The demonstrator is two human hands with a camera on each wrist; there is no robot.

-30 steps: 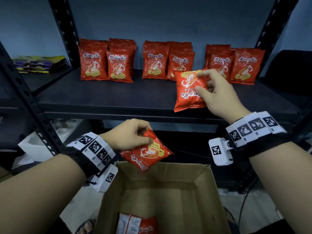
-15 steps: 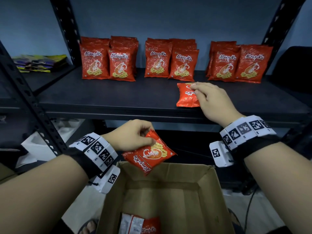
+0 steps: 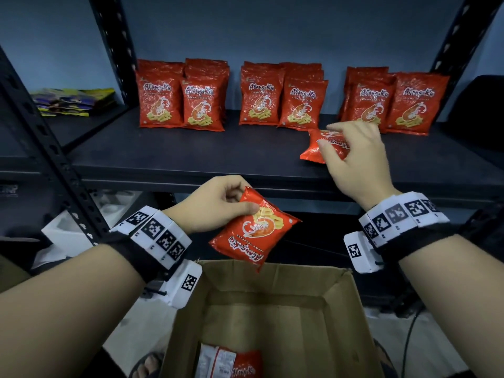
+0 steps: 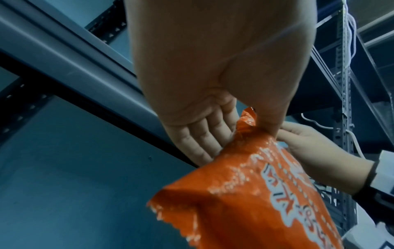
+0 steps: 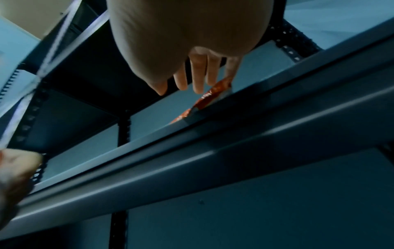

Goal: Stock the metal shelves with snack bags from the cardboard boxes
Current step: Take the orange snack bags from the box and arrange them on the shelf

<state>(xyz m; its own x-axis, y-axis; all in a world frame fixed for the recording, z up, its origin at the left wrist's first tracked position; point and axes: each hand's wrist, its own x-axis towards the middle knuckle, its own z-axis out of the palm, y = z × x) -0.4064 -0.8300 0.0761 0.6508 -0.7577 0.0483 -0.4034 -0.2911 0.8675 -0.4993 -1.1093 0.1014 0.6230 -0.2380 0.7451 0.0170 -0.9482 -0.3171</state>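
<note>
Head view: my left hand (image 3: 215, 205) hangs above the open cardboard box (image 3: 272, 309), thumb and curled fingers pinching the top corner of a red snack bag (image 3: 255, 230) — the bag dangles upside down below my fingertips, tilted, its lower edge just over the box's far rim. From the left wrist, that same bag (image 4: 255, 193) is bunched at the seam between my thumb and the fingers (image 4: 204, 139) behind it.

My right hand (image 3: 354, 156) reaches onto the metal shelf (image 3: 191, 151), where a second bag (image 3: 316, 148) lies near the front edge, just ahead of the upright bags (image 3: 297, 102) lined along the back. My thumb sits on its near face and my forefinger arches over its far end, so I hold it lightly — the right wrist view shows the fingers (image 5: 198, 75) hanging nearly straight, the tips touching the bag's edge (image 5: 204, 99). One more bag (image 3: 231, 364) lies in the bottom of the box.
</note>
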